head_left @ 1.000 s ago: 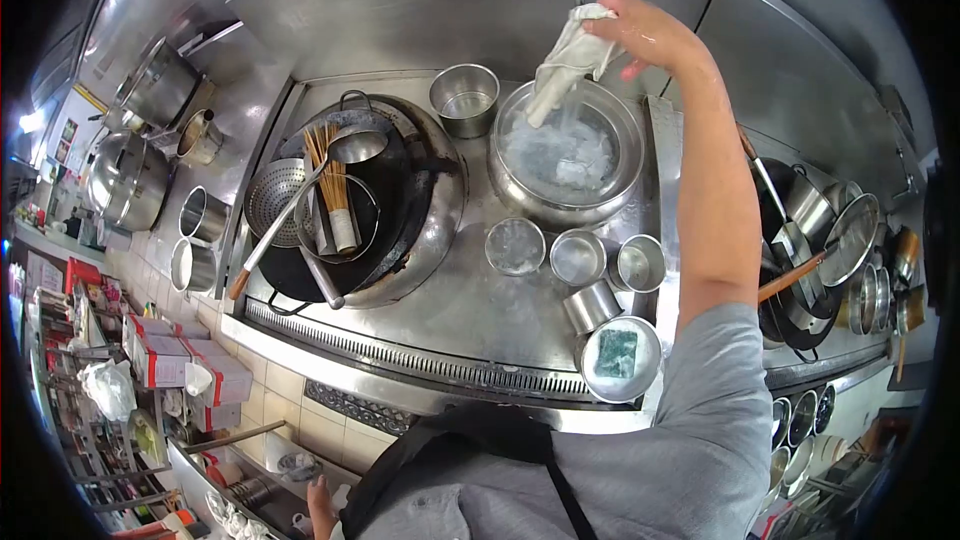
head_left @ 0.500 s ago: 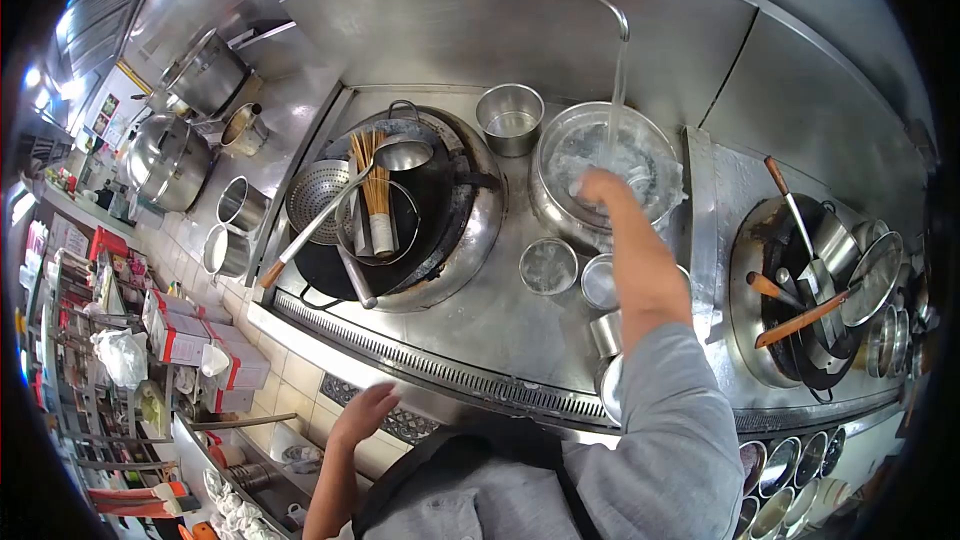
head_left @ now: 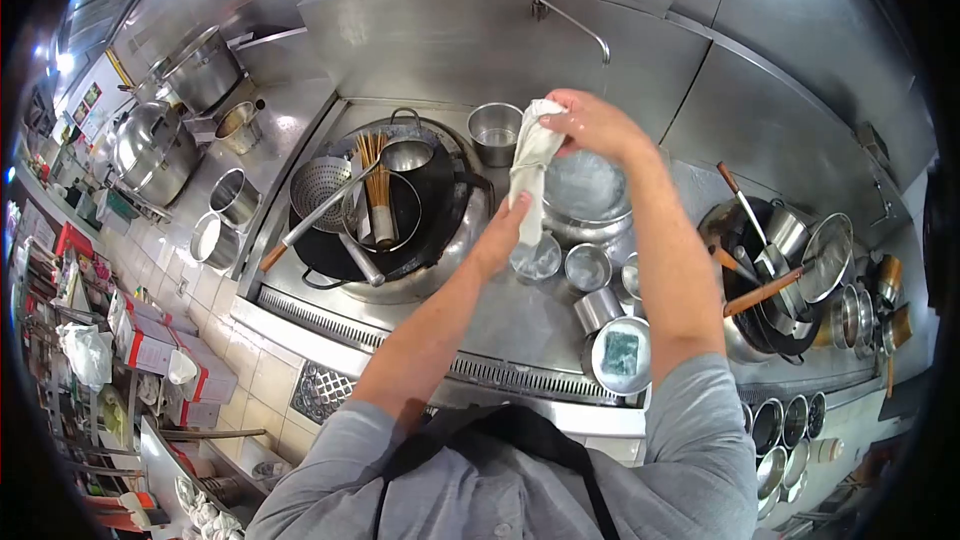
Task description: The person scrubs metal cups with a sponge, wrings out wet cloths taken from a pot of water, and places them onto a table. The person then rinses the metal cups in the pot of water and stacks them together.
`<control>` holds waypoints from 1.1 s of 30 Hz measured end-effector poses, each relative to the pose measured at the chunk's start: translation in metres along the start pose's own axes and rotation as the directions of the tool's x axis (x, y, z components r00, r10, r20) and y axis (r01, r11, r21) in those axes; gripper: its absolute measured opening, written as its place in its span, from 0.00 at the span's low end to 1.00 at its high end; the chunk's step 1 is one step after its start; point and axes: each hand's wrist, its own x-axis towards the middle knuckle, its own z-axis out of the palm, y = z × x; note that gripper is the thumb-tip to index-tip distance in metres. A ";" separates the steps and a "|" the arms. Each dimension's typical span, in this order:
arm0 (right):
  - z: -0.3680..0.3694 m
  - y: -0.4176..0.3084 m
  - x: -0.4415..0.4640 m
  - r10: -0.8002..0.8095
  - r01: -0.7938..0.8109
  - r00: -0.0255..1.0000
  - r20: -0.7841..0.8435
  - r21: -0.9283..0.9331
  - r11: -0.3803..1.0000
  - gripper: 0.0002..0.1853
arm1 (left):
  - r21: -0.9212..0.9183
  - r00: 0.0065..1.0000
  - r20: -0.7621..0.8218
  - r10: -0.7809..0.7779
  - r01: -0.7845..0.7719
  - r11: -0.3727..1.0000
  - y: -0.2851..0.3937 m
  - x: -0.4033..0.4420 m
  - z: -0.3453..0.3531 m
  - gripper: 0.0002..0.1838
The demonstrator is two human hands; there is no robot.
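A wet white cloth hangs bunched lengthwise between my two hands, above the stove top. My right hand grips its upper end. Lower down, my left hand is closed round the cloth's lower part. Just right of the cloth is a large metal pot of cloudy water, partly covered by my right hand and forearm. A small metal pot stands behind the cloth, to its left. Below the cloth sits a small round container, partly hidden by it.
At left a wok holds a bamboo brush, a ladle and strainers. Small metal cups and a bowl with a green scouring pad stand near the front edge. A tap reaches over the large pot. Another wok with utensils is at right.
The cloth has come up out of the large pot in my right hand. My left hand has moved up from the lower left and taken hold of it. The water stream has nearly stopped.
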 end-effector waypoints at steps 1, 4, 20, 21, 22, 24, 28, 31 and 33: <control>0.021 0.020 -0.002 -0.023 0.026 0.998 -0.053 0.048 0.998 0.16 | -0.217 0.987 0.057 -0.149 0.158 0.963 -0.013 -0.004 -0.002 0.42; 0.102 0.082 -0.029 -0.141 0.086 0.971 -0.192 -0.269 0.959 0.15 | -0.606 0.919 0.287 -0.270 0.392 0.692 -0.042 -0.045 -0.016 0.44; 0.192 0.136 -0.087 -0.212 0.176 0.977 0.036 -0.702 0.690 0.29 | 0.573 0.707 0.389 -0.591 0.318 0.756 0.021 -0.075 -0.042 0.08; 0.196 0.149 -0.082 -0.221 0.160 0.975 0.000 -0.692 0.704 0.24 | 0.703 0.732 0.294 -0.614 0.269 0.658 0.012 -0.070 -0.039 0.11; 0.201 0.143 -0.084 -0.133 0.106 0.991 0.015 -0.692 0.714 0.23 | 0.810 0.804 0.328 -0.496 0.031 0.586 -0.022 -0.058 -0.038 0.12; 0.209 0.126 -0.089 0.046 -0.003 0.998 0.042 -0.701 0.713 0.21 | 0.878 0.847 0.464 -0.259 -0.399 0.266 -0.093 -0.036 -0.046 0.14; 0.245 0.219 -0.084 0.012 -0.005 1.000 0.011 -0.467 0.884 0.18 | 0.974 0.942 0.213 -0.258 -0.184 0.131 -0.035 -0.101 -0.034 0.14; 0.273 0.254 -0.081 0.100 -0.085 0.993 0.066 -0.209 0.974 0.15 | 0.980 0.959 0.193 -0.206 -0.179 0.085 -0.058 -0.119 -0.041 0.13; 0.288 0.221 -0.098 0.443 -0.427 0.888 0.125 -0.137 0.894 0.11 | 0.979 0.945 0.201 -0.258 -0.199 0.035 -0.067 -0.129 -0.048 0.13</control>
